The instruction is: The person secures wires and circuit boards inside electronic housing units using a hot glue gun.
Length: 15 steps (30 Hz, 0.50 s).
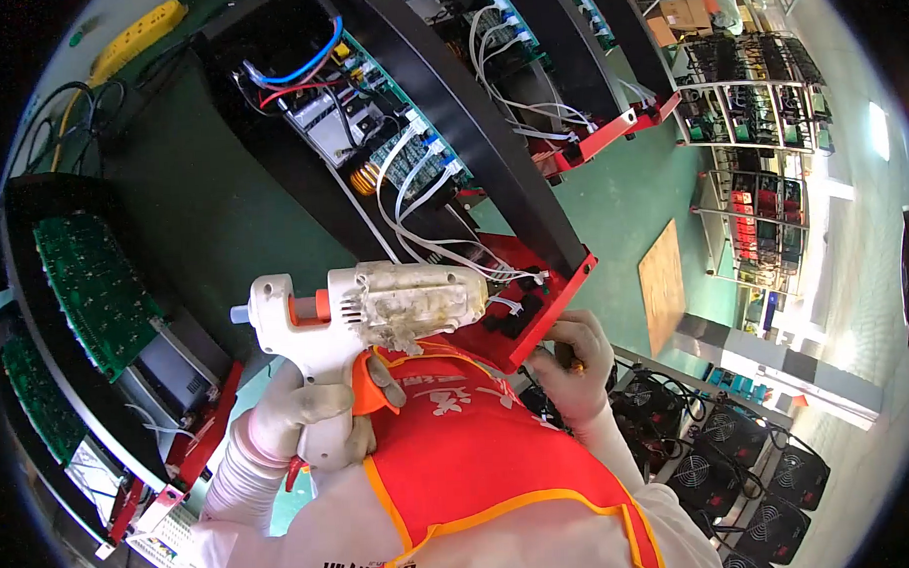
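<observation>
My left hand [314,414], in a pale glove, is wrapped round the handle of a white hot glue gun [375,312] with an orange trigger. A pale blue glue stick [238,315] pokes from its back end. The nozzle end points right, close to a red end panel [504,337] on an open black machine casing [469,113]. White wires [428,240] run from a green circuit board [408,105] to that panel. My right hand [577,365], also gloved, is curled closed beside the panel's lower right edge. A small brownish-yellow bit shows between its fingers; what it is stays unclear.
More open casings with green circuit boards [94,287] stand at the left, and others with red panels [600,139] at the upper right. Several black fan units [730,435] lie at the lower right. A wooden board [663,287] and a yellow power strip [136,40] are also there.
</observation>
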### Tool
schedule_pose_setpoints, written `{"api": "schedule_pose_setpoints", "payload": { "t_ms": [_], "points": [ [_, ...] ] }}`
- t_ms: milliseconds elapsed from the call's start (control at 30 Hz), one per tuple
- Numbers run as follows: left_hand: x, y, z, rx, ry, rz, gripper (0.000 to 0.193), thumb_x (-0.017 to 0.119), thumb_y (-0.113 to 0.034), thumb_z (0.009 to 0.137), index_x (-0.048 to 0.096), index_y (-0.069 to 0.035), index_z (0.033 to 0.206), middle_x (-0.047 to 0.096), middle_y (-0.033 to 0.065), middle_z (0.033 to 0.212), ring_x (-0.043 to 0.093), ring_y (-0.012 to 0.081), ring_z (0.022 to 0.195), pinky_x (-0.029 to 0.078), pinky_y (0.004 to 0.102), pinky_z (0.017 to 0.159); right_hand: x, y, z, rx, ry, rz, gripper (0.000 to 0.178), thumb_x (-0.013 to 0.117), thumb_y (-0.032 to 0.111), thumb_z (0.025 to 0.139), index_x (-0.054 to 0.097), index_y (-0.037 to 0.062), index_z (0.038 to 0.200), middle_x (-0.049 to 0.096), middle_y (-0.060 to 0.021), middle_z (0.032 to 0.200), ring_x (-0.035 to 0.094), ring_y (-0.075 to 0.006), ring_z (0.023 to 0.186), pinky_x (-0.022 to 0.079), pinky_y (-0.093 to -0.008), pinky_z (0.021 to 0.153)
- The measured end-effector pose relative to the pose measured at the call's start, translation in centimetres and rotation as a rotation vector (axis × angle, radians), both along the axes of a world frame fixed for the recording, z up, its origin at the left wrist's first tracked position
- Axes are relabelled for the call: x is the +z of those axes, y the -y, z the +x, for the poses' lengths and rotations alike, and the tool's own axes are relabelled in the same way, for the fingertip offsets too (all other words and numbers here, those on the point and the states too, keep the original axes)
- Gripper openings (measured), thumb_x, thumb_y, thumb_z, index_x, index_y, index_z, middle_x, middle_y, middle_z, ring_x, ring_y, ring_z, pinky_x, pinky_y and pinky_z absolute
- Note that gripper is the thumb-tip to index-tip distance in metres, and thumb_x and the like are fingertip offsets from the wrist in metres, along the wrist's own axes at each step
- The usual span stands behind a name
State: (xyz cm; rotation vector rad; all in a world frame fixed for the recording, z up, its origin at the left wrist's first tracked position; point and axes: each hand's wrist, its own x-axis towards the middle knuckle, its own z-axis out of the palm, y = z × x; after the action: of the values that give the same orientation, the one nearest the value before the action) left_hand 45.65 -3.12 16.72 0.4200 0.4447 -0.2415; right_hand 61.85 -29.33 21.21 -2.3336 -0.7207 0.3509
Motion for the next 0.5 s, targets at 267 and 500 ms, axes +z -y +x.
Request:
{"api": "schedule_pose_setpoints", "payload": {
  "t_ms": [267, 500],
  "points": [
    [-1.5, -0.2, 1.1, -0.144, 0.066, -0.114, 0.071, 0.068, -0.02, 0.071, 0.041, 0.003, 0.132, 0.063, 0.0204, 0.103, 0.065, 0.028, 0.091, 0.052, 0.0374, 0.081, -0.5, -1.6, 1.4, 0.086, 0.124, 0.01, 0.03, 0.082, 0.012, 0.062, 0.067, 0.0048, 0.087, 0.065, -0.0143, 0.102, 0.066, -0.0265, 0.081, 0.051, -0.0318, 0.067],
    [-0.2, 0.0, 2.3, -0.197, 0.039, -0.068, 0.058, 0.064, -0.009, 0.076, 0.045, 0.002, 0.13, 0.063, 0.0153, 0.103, 0.063, 0.0235, 0.09, 0.05, 0.0329, 0.081, 0.3, -2.1, 1.3, 0.079, 0.102, -0.041, 0.026, 0.082, 0.01, 0.062, 0.069, 0.0039, 0.084, 0.065, -0.0154, 0.104, 0.067, -0.026, 0.083, 0.052, -0.0308, 0.07]
  ]
}}
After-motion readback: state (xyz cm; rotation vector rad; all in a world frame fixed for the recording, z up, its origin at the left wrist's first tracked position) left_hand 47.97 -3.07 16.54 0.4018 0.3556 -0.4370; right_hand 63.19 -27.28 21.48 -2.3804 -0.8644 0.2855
